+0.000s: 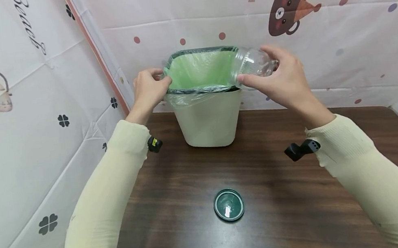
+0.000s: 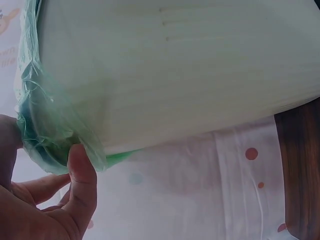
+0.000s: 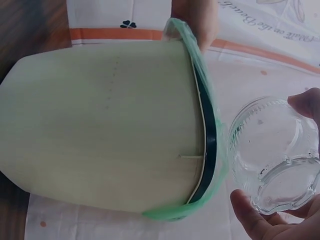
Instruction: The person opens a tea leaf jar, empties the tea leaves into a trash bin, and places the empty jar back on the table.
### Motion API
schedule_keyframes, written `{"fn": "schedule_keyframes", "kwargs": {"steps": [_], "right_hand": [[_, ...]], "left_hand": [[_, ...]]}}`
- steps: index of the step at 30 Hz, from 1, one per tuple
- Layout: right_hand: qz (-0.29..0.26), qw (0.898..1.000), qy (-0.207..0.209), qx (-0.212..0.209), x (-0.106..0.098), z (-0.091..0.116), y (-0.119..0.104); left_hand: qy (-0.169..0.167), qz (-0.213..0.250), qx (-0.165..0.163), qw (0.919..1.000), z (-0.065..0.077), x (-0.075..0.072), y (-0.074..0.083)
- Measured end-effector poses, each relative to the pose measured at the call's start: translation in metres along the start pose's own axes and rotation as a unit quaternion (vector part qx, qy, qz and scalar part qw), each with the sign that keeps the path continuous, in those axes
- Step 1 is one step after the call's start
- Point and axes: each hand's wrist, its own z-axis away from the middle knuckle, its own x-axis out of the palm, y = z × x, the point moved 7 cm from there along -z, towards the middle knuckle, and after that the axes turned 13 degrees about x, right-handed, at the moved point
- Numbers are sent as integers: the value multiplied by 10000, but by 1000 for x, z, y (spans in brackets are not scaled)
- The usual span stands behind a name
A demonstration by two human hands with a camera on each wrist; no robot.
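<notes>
A pale trash can (image 1: 210, 118) stands upright, lined with a thin green trash bag (image 1: 200, 72) folded over its rim. My left hand (image 1: 150, 87) grips the bag at the rim's left corner; in the left wrist view its thumb (image 2: 82, 167) presses the plastic from outside. With my right hand (image 1: 284, 77) I hold a clear glass jar (image 1: 252, 62) on its side, mouth toward the can, at the right rim. In the right wrist view, fingers and thumb lie on opposite sides of the jar (image 3: 272, 145). Nothing is visible inside it.
A round green lid (image 1: 228, 205) lies on the dark wooden table (image 1: 177, 192), in front of the can. Patterned white sheets (image 1: 156, 6) hang behind the table and along its left side.
</notes>
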Motion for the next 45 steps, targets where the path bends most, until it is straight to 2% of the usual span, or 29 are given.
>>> {"fn": "schedule_keyframes", "kwargs": {"steps": [9,16,29,38,45], "right_hand": [[-383,9992,-129,69,-3,11,9],[-814,9956,-393,235,-2,15,20],[-1081,9918,-596,339,-2,25,30],[-1013,9923,-607,386,-2,29,37],[-1168,9906,-625,328,0,32,44]], "left_hand": [[24,1,47,10000,3,0,0],[97,125,75,9998,4,0,0],[140,223,53,9996,8,1,0],[202,636,121,9977,14,3,1],[245,762,137,9967,18,5,0]]}}
